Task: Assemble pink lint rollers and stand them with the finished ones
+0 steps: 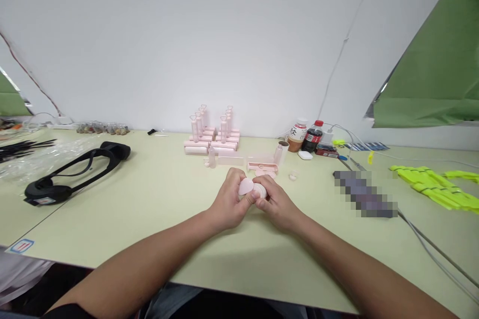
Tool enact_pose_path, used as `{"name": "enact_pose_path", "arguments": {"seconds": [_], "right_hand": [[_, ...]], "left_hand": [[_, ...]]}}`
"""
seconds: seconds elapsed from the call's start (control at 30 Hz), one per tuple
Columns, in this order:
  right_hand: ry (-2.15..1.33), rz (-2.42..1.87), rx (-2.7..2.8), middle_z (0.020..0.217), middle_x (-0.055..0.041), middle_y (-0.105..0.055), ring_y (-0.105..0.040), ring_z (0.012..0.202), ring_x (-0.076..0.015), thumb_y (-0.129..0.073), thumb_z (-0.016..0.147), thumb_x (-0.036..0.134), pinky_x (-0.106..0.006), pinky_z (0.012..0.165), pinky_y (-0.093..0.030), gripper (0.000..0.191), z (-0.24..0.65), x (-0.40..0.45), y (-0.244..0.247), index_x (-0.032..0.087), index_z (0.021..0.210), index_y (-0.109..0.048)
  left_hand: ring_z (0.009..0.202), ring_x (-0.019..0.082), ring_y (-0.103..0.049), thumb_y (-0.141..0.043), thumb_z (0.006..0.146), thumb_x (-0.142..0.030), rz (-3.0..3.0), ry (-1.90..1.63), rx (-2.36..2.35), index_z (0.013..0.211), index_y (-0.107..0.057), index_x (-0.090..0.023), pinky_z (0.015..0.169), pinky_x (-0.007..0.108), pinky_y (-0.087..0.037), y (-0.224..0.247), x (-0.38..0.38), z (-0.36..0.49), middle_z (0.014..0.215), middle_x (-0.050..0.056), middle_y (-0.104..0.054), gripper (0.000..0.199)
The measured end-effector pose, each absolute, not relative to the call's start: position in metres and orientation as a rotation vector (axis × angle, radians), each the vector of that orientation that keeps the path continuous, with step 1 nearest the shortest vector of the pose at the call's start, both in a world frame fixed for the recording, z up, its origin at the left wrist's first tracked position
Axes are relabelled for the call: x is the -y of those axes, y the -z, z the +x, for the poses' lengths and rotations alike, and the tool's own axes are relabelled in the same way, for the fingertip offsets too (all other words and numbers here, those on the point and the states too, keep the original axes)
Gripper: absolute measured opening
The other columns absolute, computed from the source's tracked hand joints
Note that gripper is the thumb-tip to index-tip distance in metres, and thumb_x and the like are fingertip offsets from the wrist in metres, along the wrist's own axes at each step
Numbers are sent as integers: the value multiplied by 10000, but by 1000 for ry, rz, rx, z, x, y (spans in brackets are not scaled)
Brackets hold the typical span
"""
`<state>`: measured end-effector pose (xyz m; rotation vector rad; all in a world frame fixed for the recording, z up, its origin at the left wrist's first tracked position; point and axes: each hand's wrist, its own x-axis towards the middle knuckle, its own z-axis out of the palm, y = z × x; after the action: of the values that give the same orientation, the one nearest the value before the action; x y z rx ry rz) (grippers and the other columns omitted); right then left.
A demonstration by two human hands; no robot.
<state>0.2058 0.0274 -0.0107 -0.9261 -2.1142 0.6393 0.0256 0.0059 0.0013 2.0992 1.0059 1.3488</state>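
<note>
My left hand (229, 204) is closed on a pale pink, flat rounded piece (246, 186) near the front of the table. Against it, my right hand (281, 205) grips a white round ridged piece (260, 190) that looks like a cap. The two pieces meet between my thumbs; whether they are joined I cannot tell. Just beyond my fingers lies an open pink case (262, 166). A small translucent bottle (212, 158) stands behind my left hand. To the right of my right hand sits a small whitish part (293, 175).
Pink cylinders with loops on top (223, 129) stand in rows among pink boxes (196, 150) by the wall. Two drink bottles (312, 136) are at back right. A black headband-like device (77, 174) lies left; a blurred dark object (364, 193) and yellow-green fabric (436, 187) lie right.
</note>
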Motion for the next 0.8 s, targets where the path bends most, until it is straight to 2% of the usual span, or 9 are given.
{"name": "enact_pose_path", "arguments": {"seconds": [0.17,0.3,0.43,0.6,0.8], "right_hand": [[-642,-969,2109,907,-53,-533,-490,838,-225,-367,798,803,-336,728,-402,661,204,-24,8,215,1000,-588],[-768,-1041,2074,878,-41,-554,-496,835,-217,-333,879,723,-328,733,-400,572,202,-24,12,204,940,-568],[-876,-1060,2015,901,-36,-569,-501,822,-203,-369,905,663,-316,718,-398,511,203,-27,16,191,980,-548],[-989,-1096,1965,856,-15,-576,-489,749,-171,-484,891,600,-283,664,-384,433,202,-24,15,188,1003,-553],[-1026,-1058,1975,811,-9,-585,-484,708,-159,-497,895,571,-270,639,-375,419,201,-21,13,181,1029,-569]], "left_hand": [[839,182,-441,-471,915,-447,2191,-1359,-947,904,-426,-200,739,341,-416,1,-9,23,939,47,-417,251],[788,169,-445,-453,923,-478,2167,-1230,-1056,901,-419,-203,712,328,-408,5,-16,20,904,30,-438,278],[770,162,-464,-414,934,-505,2083,-1189,-1097,950,-436,-201,689,308,-396,7,-23,14,895,20,-480,304],[732,153,-468,-551,847,-538,2102,-1198,-1081,988,-444,-199,656,288,-383,5,-27,6,858,0,-503,383],[726,146,-485,-555,855,-501,2078,-1163,-1137,973,-452,-203,651,277,-385,3,-27,8,839,-13,-514,337]]}}
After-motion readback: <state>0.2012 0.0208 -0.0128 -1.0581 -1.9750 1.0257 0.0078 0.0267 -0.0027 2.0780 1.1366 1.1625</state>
